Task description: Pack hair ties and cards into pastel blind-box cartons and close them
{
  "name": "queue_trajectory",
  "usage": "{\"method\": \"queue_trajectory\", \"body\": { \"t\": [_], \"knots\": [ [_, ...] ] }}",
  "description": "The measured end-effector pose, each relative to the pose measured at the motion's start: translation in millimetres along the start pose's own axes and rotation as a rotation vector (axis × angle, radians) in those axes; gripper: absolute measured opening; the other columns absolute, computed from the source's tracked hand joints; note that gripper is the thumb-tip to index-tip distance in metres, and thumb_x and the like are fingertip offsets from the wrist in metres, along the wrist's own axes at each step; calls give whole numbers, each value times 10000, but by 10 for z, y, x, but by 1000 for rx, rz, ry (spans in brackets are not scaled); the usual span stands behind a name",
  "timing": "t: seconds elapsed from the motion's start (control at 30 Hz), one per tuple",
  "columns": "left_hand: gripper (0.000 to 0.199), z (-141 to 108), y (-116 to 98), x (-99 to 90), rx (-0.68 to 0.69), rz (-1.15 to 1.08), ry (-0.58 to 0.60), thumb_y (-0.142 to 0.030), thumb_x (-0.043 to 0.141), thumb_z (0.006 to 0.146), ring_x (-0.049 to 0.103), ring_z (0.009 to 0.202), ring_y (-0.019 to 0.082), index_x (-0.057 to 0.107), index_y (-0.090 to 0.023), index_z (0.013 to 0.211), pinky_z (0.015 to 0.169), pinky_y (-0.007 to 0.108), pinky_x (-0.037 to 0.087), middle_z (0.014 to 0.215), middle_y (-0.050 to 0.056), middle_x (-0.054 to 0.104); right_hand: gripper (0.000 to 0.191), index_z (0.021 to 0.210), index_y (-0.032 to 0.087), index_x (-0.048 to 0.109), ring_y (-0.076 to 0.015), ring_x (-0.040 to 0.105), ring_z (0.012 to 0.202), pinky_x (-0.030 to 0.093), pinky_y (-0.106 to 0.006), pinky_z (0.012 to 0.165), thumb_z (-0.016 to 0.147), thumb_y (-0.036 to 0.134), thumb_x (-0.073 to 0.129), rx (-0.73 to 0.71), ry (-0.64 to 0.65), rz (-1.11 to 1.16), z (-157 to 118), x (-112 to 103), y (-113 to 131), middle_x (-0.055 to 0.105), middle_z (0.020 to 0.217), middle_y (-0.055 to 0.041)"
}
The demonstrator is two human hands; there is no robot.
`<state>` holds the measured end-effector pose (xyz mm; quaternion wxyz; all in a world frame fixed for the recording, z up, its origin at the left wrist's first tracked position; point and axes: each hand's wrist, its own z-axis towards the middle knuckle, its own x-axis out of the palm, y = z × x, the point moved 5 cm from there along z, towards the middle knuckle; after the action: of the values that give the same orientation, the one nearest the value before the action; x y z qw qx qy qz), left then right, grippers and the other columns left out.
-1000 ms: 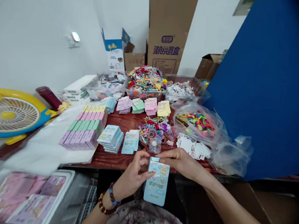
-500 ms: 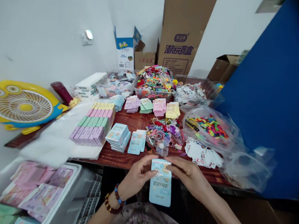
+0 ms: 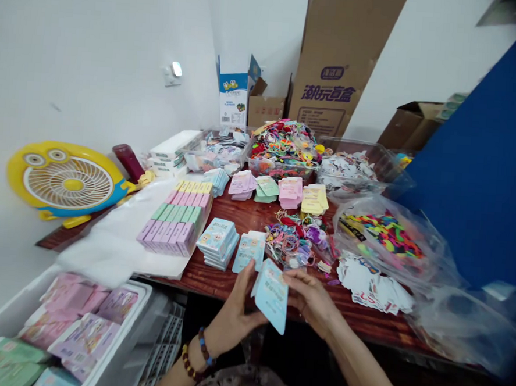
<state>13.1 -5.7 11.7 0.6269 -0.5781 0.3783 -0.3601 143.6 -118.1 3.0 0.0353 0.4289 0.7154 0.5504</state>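
Note:
A light blue small cardboard box (image 3: 272, 299) with cartoon print hangs tilted between my hands, just over the table's front edge. At its left side is my left hand (image 3: 235, 314), thumb at the lower edge and index finger up by the top. My right hand (image 3: 310, 298) pinches the upper right edge; some of its fingertips are hidden behind the box. Just beyond lie light blue flat cards (image 3: 250, 249) and a stack of light blue boxes (image 3: 217, 240). Past my right hand is a tangled pile of coloured cords and small trinkets (image 3: 296, 239).
Rows of pastel boxes (image 3: 173, 220) stand left. Small card stacks (image 3: 290, 190) line the middle, before clear bins of trinkets (image 3: 284, 151). White cutouts (image 3: 372, 284) and a plastic bag (image 3: 382, 230) lie right. A yellow fan (image 3: 70, 184) and a white crate (image 3: 135, 308) flank the left.
The box has tilted and risen slightly toward the table, its lower end swinging right. My left hand has shifted to its left side. The camera view has turned a little left.

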Motion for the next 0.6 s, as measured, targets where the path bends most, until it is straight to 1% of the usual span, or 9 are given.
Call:
{"method": "queue_trajectory", "body": {
  "t": [0.03, 0.07, 0.13, 0.2, 0.27, 0.33, 0.43, 0.53, 0.6],
  "knots": [
    [1067, -8, 21, -1, 75, 82, -29, -419, 841, 695, 322, 1468, 345, 208, -277, 1541, 1194, 512, 313, 1615, 148, 276, 363, 745, 166, 663, -146, 641, 655, 550, -281, 620, 597, 413, 885, 55, 47, 34, 17, 110, -91, 676, 725, -6],
    [1123, -22, 44, -10, 127, 148, -75, -402, 873, 647, 265, 1491, 356, 202, -274, 1538, 1218, 525, 261, 1625, 150, 234, 360, 737, 162, 650, -128, 616, 608, 529, -261, 580, 599, 404, 878, 105, 97, 50, 29, 215, -187, 657, 696, 2],
    [1058, -59, 86, -50, 152, 211, -176, -398, 850, 671, 304, 1471, 355, 233, -245, 1517, 1217, 533, 255, 1572, 164, 314, 330, 744, 157, 645, -106, 572, 555, 500, -242, 549, 621, 387, 848, 158, 177, 22, 68, 366, -343, 628, 657, 17],
    [962, -94, 104, -113, 105, 236, -246, -382, 799, 733, 357, 1444, 334, 242, -226, 1502, 1205, 511, 282, 1522, 164, 383, 290, 748, 155, 652, -117, 577, 575, 499, -252, 570, 640, 373, 811, 123, 231, -118, 171, 429, -383, 626, 650, 19],
    [916, -122, 94, -194, 23, 268, -290, -373, 791, 736, 413, 1406, 323, 275, -222, 1477, 1172, 485, 337, 1491, 156, 425, 226, 750, 156, 657, -148, 609, 618, 508, -270, 592, 701, 362, 734, 17, 228, -353, 364, 423, -268, 644, 657, 6],
    [803, -142, 75, -269, -71, 304, -308, -364, 790, 726, 509, 1313, 313, 379, -214, 1399, 1119, 471, 401, 1399, 135, 521, 181, 805, 156, 666, -165, 640, 647, 512, -269, 595, 803, 327, 605, -114, 164, -686, 622, 407, -27, 667, 689, -12],
    [653, -166, 78, -332, -147, 345, -312, -344, 780, 711, 594, 1183, 313, 492, -194, 1277, 1051, 481, 458, 1252, 121, 621, 217, 958, 153, 675, -177, 686, 777, 526, -271, 675, 893, 236, 485, -262, 57, -1133, 1016, 487, 373, 714, 879, -64],
    [679, -203, 202, -378, -167, 358, -335, -358, 787, 682, 574, 1229, 354, 514, -185, 1280, 1067, 517, 452, 1304, 156, 617, 216, 1042, 157, 691, -242, 647, 1068, 479, -331, 900, 854, 176, 586, -352, 61, -1324, 1291, 682, 570, 685, 1148, -132],
    [738, -243, 322, -445, -180, 359, -373, -391, 800, 652, 545, 1278, 392, 517, -183, 1302, 1092, 547, 436, 1357, 176, 599, 211, 985, 145, 720, -281, 626, 1118, 436, -349, 950, 777, 134, 682, -367, 99, -1430, 1395, 794, 574, 685, 1155, -160]
  ]
}}
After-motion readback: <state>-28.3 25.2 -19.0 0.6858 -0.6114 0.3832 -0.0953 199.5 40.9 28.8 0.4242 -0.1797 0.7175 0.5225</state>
